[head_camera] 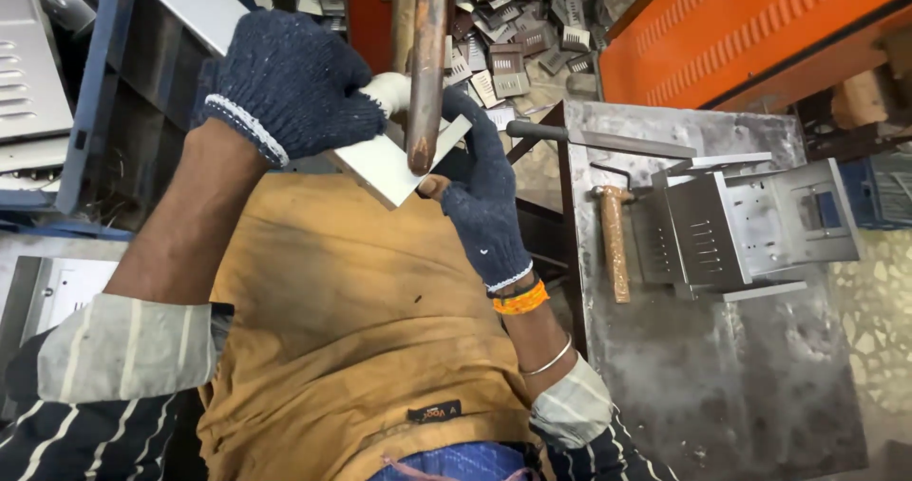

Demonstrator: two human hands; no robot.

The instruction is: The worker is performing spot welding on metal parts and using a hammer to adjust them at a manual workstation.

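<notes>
The flat white sheet-metal plate (380,166) was held above the person's lap, over the mustard-brown apron (351,301), between both hands. The left hand (290,82), in a dark blue knitted glove, was closed over the plate's upper left part, wrist bent and knuckles toward the camera. The right hand (480,191), gloved alike, was clamped on the plate's right edge from below, fingers curled upward, with an orange band and a thin metal bangle on the wrist. A rusty brown upright metal rod (425,63) stood in front of the plate, its lower end level with the plate's right part; contact could not be confirmed.

On the grey scuffed metal surface (722,377) to the right, near its far edge, lay a long metal file with a dark handle (598,139). A wooden-handled hammer (615,239) lay just beside the left edge. A folded grey sheet-metal box with slots (746,225) stood toward the far right corner. Many small stamped metal pieces (522,35) lay heaped on the floor beyond.
</notes>
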